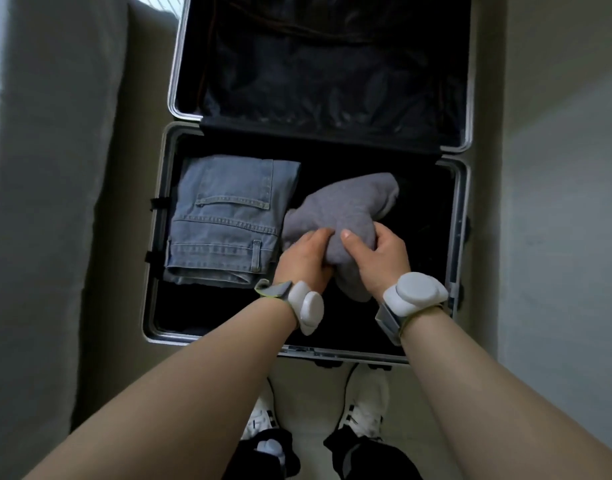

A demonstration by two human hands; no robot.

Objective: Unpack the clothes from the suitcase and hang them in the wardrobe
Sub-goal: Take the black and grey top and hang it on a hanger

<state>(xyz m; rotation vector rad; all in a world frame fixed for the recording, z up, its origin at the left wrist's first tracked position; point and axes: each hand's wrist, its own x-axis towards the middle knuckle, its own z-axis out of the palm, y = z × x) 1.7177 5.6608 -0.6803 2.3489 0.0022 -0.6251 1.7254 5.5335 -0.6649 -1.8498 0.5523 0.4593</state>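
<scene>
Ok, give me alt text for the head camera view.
Both hands, left hand and right hand, grip a bunched grey garment over an open suitcase on the floor. Folded blue jeans lie inside, left of it.

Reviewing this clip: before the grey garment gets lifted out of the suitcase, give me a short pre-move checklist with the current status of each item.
1. Both hands on the garment: ok. The left hand and right hand each have a grip on the near end of the grey garment.
2. Garment free of the jeans: ok. The folded jeans lie beside it on the left, not on top of it.
3. Suitcase fully open: ok. The lid lies flat, beyond the suitcase base.
4. Far end of the garment unsnagged: cannot tell; the dark lining hides what lies under it.
5. Wardrobe and hanger ready: cannot tell; neither is in view.
</scene>
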